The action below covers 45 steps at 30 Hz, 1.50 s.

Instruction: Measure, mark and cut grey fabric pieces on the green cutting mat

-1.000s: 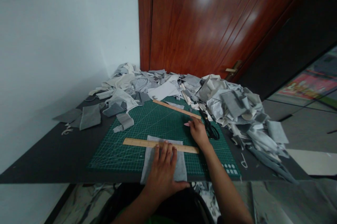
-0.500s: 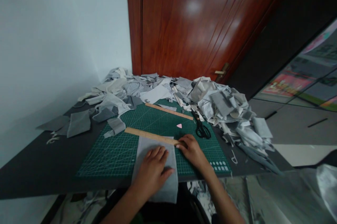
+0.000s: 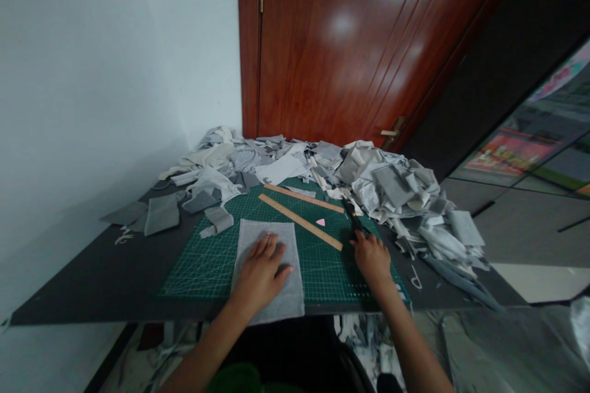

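Observation:
A pale grey rectangle of fabric (image 3: 290,301) lies on the green cutting mat (image 3: 207,276), its lower end reaching over the table's front edge. My left hand (image 3: 262,270) rests flat on it with the fingers spread. On the right of the mat, my right hand (image 3: 372,258) has its fingers curled on the handles of the black scissors (image 3: 354,218), which still lie on the mat. The hand partly hides the handles. A wooden ruler (image 3: 302,222) lies slanted between the fabric and the scissors, touched by neither hand. Beside it sits a small pink piece of tailor's chalk (image 3: 321,222).
A second wooden ruler (image 3: 304,198) lies farther back on the mat. Heaps of grey and white fabric scraps (image 3: 396,187) line the table's back and right side. More grey pieces (image 3: 162,214) lie at the left. A wooden door (image 3: 332,73) stands behind the table.
My right hand has let go of the near ruler and moved right to the scissors. The ruler has shifted off the fabric to the right. The fabric has moved farther onto the mat.

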Motion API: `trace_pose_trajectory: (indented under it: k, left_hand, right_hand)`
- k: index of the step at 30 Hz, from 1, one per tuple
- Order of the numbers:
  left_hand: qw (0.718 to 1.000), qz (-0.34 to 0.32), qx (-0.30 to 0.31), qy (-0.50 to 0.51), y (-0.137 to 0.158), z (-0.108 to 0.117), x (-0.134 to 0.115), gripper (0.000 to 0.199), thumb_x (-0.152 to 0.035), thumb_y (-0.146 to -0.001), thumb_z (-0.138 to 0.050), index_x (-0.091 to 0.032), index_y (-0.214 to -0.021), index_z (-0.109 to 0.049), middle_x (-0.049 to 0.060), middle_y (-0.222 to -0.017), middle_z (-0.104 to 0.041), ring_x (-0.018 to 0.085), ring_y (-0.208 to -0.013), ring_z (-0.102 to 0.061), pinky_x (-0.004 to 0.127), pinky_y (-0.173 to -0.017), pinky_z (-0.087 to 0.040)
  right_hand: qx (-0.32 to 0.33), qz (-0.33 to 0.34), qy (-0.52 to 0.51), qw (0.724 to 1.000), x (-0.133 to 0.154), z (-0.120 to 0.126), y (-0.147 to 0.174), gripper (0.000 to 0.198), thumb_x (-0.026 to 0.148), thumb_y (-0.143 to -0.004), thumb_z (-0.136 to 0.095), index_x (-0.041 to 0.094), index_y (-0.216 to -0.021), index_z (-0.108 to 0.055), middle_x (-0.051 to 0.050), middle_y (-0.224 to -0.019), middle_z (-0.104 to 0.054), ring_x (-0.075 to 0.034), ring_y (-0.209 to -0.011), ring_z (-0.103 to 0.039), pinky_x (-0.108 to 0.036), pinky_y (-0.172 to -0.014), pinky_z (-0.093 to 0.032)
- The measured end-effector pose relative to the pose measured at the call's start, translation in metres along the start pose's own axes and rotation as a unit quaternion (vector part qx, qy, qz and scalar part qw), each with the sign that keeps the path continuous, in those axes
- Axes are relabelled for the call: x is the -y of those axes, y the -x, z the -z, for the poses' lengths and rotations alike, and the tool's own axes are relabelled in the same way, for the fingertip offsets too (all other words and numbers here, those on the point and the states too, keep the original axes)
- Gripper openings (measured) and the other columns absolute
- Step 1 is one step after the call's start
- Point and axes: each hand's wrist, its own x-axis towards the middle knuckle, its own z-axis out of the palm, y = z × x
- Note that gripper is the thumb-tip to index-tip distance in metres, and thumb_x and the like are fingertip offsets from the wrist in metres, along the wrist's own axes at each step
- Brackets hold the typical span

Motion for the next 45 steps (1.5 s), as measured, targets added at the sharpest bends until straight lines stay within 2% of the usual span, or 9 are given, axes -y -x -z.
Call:
trace_pose_trajectory:
  k: [7,12,15,20,23,26,32,40,45]
  left_hand:
    - [0.982,0.018,-0.041,0.181,-0.009,-0.002,0.015,0.022,-0.035,-0.098,-0.061,-0.02,-0.093,-0.077,0.01,-0.109,-0.075,0.029,-0.105,-0.069,0.051,-0.103,-0.053]
    - [0.973,-0.022,-0.008,0.229,-0.01,0.0,0.044,0.027,-0.028,-0.098,-0.058,-0.022,-0.117,-0.076,0.007,-0.124,-0.076,0.024,-0.118,-0.069,0.043,-0.109,-0.053]
    - [0.976,-0.07,0.011,0.207,-0.004,0.007,0.059,0.035,-0.024,-0.094,-0.062,-0.023,-0.127,-0.073,0.008,-0.142,-0.068,0.028,-0.133,-0.061,0.049,-0.117,-0.046]
    - [0.991,-0.092,0.024,0.089,-0.001,0.007,0.067,0.036,-0.025,-0.091,-0.068,-0.026,-0.126,-0.075,0.008,-0.147,-0.064,0.034,-0.147,-0.047,0.056,-0.121,-0.039]
    - [0.997,-0.061,0.019,0.05,-0.004,-0.005,0.056,0.035,-0.028,-0.096,-0.063,-0.025,-0.129,-0.074,0.009,-0.15,-0.062,0.034,-0.146,-0.048,0.056,-0.121,-0.038]
    - [0.998,-0.027,-0.024,0.046,-0.008,-0.015,0.045,0.038,-0.033,-0.099,-0.059,-0.022,-0.134,-0.069,0.011,-0.15,-0.059,0.034,-0.147,-0.045,0.055,-0.123,-0.035]
    - [0.986,-0.03,-0.093,0.132,-0.006,-0.001,0.05,0.031,-0.028,-0.1,-0.054,-0.018,-0.124,-0.071,0.012,-0.135,-0.066,0.028,-0.13,-0.058,0.048,-0.114,-0.045]
    - [0.998,-0.053,-0.015,0.041,-0.003,0.006,0.036,0.027,-0.025,-0.096,-0.065,-0.027,-0.122,-0.073,0.006,-0.128,-0.069,0.029,-0.125,-0.058,0.049,-0.106,-0.046]
    - [0.997,-0.059,-0.033,0.029,-0.003,0.004,0.029,0.033,-0.029,-0.1,-0.062,-0.022,-0.132,-0.068,0.011,-0.136,-0.064,0.032,-0.132,-0.054,0.051,-0.111,-0.044]
  right_hand:
    - [0.075,-0.015,-0.111,0.991,-0.024,0.015,0.063,0.022,0.043,-0.1,-0.059,0.021,-0.099,-0.062,-0.013,-0.093,-0.071,-0.03,-0.086,-0.072,-0.035,-0.07,-0.047]
    - [0.094,-0.09,-0.37,0.92,-0.038,0.029,0.1,0.038,0.062,-0.09,-0.058,0.025,-0.086,-0.057,-0.002,-0.071,-0.064,-0.025,-0.067,-0.064,-0.035,-0.064,-0.046]
    - [0.11,-0.213,-0.546,0.803,-0.039,0.043,0.116,0.048,0.068,-0.08,-0.069,0.023,-0.097,-0.063,0.001,-0.066,-0.063,-0.023,-0.062,-0.061,-0.033,-0.057,-0.047]
    - [0.177,-0.345,-0.784,0.486,-0.023,0.063,0.145,0.06,0.053,-0.058,-0.096,0.022,-0.101,-0.067,-0.001,-0.082,-0.071,-0.018,-0.067,-0.066,-0.022,-0.047,-0.046]
    - [0.248,-0.326,-0.813,0.413,-0.008,0.069,0.168,0.057,0.055,-0.067,-0.094,0.019,-0.105,-0.072,0.004,-0.068,-0.06,-0.009,-0.051,-0.053,-0.015,-0.039,-0.034]
    - [0.277,-0.254,-0.815,0.442,0.007,0.072,0.19,0.054,0.059,-0.076,-0.088,0.018,-0.108,-0.073,0.007,-0.061,-0.052,-0.004,-0.041,-0.04,-0.015,-0.036,-0.027]
    - [0.35,-0.093,-0.806,0.469,0.038,0.065,0.218,0.075,0.06,-0.071,-0.091,0.021,-0.129,-0.064,-0.005,-0.086,-0.072,-0.02,-0.072,-0.071,-0.029,-0.064,-0.053]
    - [0.381,-0.049,-0.751,0.537,0.042,0.046,0.238,0.078,0.072,-0.079,-0.076,0.026,-0.138,-0.057,0.001,-0.078,-0.059,-0.013,-0.056,-0.055,-0.026,-0.053,-0.046]
    - [0.404,-0.071,-0.663,0.627,0.028,0.075,0.243,0.078,0.083,-0.084,-0.059,0.03,-0.141,-0.064,-0.01,-0.102,-0.07,-0.026,-0.086,-0.064,-0.04,-0.081,-0.055]
